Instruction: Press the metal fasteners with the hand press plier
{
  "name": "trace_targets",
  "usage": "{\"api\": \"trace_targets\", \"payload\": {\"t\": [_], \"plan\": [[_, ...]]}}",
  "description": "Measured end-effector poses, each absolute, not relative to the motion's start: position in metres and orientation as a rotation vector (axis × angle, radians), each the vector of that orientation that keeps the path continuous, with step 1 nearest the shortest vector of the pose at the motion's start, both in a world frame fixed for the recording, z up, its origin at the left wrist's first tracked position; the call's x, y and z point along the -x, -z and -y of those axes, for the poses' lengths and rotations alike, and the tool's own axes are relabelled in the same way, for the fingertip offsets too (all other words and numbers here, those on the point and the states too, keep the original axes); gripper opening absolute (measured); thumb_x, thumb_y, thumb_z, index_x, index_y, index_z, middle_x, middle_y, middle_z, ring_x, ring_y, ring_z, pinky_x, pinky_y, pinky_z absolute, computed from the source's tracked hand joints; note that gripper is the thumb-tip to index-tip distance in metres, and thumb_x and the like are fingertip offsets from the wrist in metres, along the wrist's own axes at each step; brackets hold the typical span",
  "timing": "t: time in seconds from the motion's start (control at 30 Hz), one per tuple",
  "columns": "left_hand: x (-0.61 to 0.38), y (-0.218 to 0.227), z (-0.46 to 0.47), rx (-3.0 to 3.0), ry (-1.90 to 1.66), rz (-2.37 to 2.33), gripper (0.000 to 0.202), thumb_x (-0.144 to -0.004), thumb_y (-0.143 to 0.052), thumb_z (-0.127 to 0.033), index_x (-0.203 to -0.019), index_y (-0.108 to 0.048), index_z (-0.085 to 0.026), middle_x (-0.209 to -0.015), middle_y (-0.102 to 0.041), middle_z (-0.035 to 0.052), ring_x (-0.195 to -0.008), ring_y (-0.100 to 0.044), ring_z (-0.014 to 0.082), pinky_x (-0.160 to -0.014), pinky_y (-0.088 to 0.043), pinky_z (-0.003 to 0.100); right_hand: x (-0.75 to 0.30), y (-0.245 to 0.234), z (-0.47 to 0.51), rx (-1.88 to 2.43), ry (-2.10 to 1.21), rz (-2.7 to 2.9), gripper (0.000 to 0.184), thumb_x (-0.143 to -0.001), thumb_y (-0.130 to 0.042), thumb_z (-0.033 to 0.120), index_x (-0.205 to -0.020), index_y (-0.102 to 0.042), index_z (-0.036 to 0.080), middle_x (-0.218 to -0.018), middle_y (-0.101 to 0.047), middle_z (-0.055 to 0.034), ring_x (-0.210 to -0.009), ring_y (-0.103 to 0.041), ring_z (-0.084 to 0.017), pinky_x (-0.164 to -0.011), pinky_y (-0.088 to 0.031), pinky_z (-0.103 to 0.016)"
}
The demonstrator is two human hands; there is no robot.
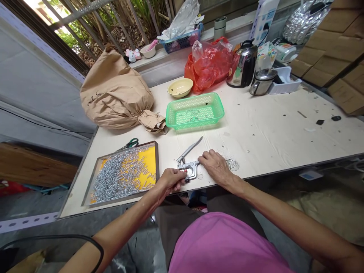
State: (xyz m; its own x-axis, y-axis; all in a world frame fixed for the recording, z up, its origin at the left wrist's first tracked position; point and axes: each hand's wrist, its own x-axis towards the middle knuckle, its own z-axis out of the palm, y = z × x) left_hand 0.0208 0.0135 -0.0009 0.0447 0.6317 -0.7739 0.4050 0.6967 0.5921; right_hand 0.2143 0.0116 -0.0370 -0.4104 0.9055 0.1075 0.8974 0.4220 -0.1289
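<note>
A small metal hand press (188, 163) with a long raised lever lies at the table's near edge. My left hand (170, 180) is pinched at the press's jaw, holding something too small to make out. My right hand (216, 165) rests on the press body, fingers curled over it. Just left of my left hand sits a framed yellow tray (125, 173) holding several small silver metal pieces. A little heap of loose bits (233, 164) lies right of my right hand.
Beyond the press stands a green plastic basket (195, 110) with several small parts. Green-handled scissors (129, 144), a tied brown paper sack (116, 93), a yellow bowl (179, 87), a red plastic bag (211, 65), a kettle (243, 65) and a steel pot (262, 81) stand farther back.
</note>
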Motion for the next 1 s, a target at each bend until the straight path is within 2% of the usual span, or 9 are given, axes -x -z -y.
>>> {"api": "trace_targets", "payload": {"t": [0.17,0.3,0.37,0.57,1.0], "plan": [[-0.024,0.0,-0.011,-0.779,-0.218,-1.571,0.031,-0.078,-0.062,-0.026,-0.052,-0.053,-0.013,-0.037,-0.048,-0.0033,-0.028,-0.038,0.0045,-0.033,-0.022,0.018,-0.218,0.028,-0.024,1.513,-0.229,2.541,0.02,-0.094,-0.044,0.025,-0.094,-0.064,0.02,-0.097,-0.059,-0.0074,-0.091,-0.047,-0.021,-0.069,-0.034,-0.031],[-0.024,0.004,-0.008,-0.828,-0.242,-1.559,0.031,-0.076,-0.065,-0.03,-0.053,-0.053,-0.013,-0.037,-0.048,-0.0037,-0.028,-0.039,0.0041,-0.033,-0.024,0.017,-0.217,0.021,-0.048,1.461,-0.122,2.476,0.027,-0.095,-0.042,0.021,-0.114,-0.06,0.023,-0.113,-0.057,-0.0092,-0.101,-0.044,-0.023,-0.075,-0.032,-0.033],[-0.023,0.007,-0.006,-0.857,-0.25,-1.564,0.031,-0.077,-0.064,-0.03,-0.053,-0.053,-0.013,-0.038,-0.05,-0.0034,-0.028,-0.04,0.0044,-0.033,-0.025,0.017,-0.214,0.024,-0.063,1.422,-0.056,2.531,0.03,-0.094,-0.042,0.019,-0.118,-0.058,0.024,-0.115,-0.057,-0.0102,-0.104,-0.043,-0.025,-0.076,-0.031,-0.035],[-0.024,0.012,0.002,-0.897,-0.262,-1.594,0.032,-0.075,-0.066,-0.036,-0.056,-0.052,-0.014,-0.041,-0.051,-0.0041,-0.03,-0.044,0.0048,-0.033,-0.029,0.016,-0.209,0.039,-0.094,1.268,0.031,2.763,0.022,-0.094,-0.042,0.016,-0.096,-0.064,0.018,-0.096,-0.062,-0.0086,-0.094,-0.046,-0.023,-0.077,-0.028,-0.035],[-0.026,0.01,0.014,-0.845,-0.342,-1.597,0.026,-0.072,-0.065,-0.036,-0.064,-0.054,-0.014,-0.046,-0.054,-0.0047,-0.03,-0.045,0.0046,-0.032,-0.03,0.015,-0.216,0.046,-0.091,1.278,0.056,2.676,0.021,-0.093,-0.043,0.016,-0.09,-0.063,0.016,-0.092,-0.061,-0.0083,-0.089,-0.045,-0.021,-0.074,-0.028,-0.033]]}}
